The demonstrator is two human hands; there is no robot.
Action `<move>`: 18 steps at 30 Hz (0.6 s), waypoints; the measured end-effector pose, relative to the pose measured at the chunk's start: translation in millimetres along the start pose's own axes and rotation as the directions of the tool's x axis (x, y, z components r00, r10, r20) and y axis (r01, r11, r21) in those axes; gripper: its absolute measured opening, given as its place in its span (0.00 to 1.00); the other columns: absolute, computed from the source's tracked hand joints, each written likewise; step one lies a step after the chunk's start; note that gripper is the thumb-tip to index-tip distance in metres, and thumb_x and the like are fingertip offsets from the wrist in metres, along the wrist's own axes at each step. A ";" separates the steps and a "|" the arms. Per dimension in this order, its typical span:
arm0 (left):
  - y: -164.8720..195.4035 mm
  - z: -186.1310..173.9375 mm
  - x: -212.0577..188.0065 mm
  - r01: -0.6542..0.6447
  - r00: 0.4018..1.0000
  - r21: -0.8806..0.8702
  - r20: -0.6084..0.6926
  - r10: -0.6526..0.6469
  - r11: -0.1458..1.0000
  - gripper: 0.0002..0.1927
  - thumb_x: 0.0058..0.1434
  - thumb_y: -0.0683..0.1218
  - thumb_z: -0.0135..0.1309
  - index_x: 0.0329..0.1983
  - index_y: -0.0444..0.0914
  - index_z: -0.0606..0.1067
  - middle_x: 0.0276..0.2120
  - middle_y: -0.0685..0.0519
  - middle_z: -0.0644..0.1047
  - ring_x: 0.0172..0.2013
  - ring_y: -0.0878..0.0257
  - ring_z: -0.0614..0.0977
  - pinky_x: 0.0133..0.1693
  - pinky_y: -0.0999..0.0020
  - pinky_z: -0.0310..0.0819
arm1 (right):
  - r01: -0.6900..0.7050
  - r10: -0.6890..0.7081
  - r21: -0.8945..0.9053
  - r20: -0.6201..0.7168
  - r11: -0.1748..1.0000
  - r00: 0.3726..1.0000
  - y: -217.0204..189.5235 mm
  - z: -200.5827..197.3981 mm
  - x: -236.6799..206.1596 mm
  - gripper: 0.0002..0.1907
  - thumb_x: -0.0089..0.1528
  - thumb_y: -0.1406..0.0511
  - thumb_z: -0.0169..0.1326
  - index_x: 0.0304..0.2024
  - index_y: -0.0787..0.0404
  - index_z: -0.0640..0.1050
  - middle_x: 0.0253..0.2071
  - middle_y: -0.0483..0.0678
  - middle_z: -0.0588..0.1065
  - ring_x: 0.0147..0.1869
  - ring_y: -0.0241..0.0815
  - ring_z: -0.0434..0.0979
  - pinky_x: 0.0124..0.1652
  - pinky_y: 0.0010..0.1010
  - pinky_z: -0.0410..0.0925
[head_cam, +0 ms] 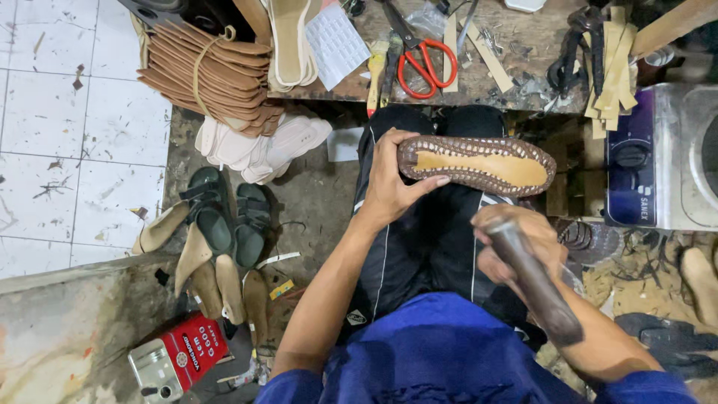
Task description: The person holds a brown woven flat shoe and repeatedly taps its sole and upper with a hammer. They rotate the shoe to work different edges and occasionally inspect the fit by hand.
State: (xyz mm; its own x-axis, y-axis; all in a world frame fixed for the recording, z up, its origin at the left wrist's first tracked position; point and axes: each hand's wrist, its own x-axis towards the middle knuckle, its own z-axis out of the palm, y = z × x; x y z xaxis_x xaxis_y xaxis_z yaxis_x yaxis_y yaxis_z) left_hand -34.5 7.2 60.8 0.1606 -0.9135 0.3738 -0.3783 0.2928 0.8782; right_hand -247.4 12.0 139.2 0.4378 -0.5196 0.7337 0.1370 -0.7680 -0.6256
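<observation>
While I sit over my black trousers (419, 247), a red can (179, 359) lies far to my left on the floor, with loose tan insoles (224, 288) and a pair of dark green sandals (228, 217) just beyond it. Above those, a tied bundle of brown soles (213, 71) hangs over the edge of the wooden bench (523, 52), and white soles (262, 146) are heaped underneath. On the bench lie a yellow-handled brush (375, 78) and red-handled scissors (422, 63).

My left hand (393, 183) grips the heel end of the shoe sole (479, 163), thumb pressed along its near edge, fingers curled behind it. It is held bottom-up above my knees, a tan centre ringed by a dark woven border. My right hand (516, 247) is closed in a fist around the dark tool handle (535, 280), just below the sole's toe end and not touching it; the tool's working end is hidden. At the far right stands a purple-and-grey machine (658, 157).
</observation>
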 end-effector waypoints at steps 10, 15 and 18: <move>-0.8 2.1 -0.3 -0.040 0.999 0.060 0.001 0.040 0.997 0.38 0.50 0.46 0.73 0.61 0.35 0.67 0.57 0.44 0.73 0.64 0.44 0.71 0.72 0.49 0.56 | -0.458 0.467 -0.234 -0.020 0.857 0.884 16.0 4.0 -49.6 0.11 0.59 0.64 0.62 0.39 0.59 0.74 0.29 0.49 0.77 0.31 0.44 0.81 0.32 0.32 0.72; -7.0 3.5 -1.8 -0.006 0.999 0.067 -0.032 0.008 0.998 0.40 0.47 0.49 0.75 0.60 0.35 0.67 0.57 0.43 0.72 0.64 0.42 0.69 0.69 0.49 0.58 | -0.425 0.432 -0.417 -0.084 0.803 0.898 11.6 19.0 -27.4 0.14 0.61 0.65 0.62 0.43 0.65 0.73 0.30 0.53 0.78 0.30 0.47 0.81 0.31 0.36 0.71; -7.3 5.7 -6.3 0.002 1.000 0.071 -0.028 0.000 0.997 0.39 0.48 0.49 0.75 0.59 0.35 0.67 0.55 0.44 0.73 0.63 0.44 0.71 0.72 0.48 0.55 | -0.070 0.304 0.485 -0.424 0.872 0.853 12.9 27.9 -22.0 0.19 0.61 0.54 0.63 0.43 0.58 0.72 0.32 0.47 0.75 0.35 0.39 0.80 0.37 0.34 0.74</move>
State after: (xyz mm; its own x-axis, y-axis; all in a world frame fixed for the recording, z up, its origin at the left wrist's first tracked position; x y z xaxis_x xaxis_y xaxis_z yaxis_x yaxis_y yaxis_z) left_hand -37.9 9.2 50.3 0.1857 -0.9053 0.3820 -0.4420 0.2702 0.8554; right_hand -230.5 24.0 107.6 0.0379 -0.8359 0.5476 0.5199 -0.4515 -0.7251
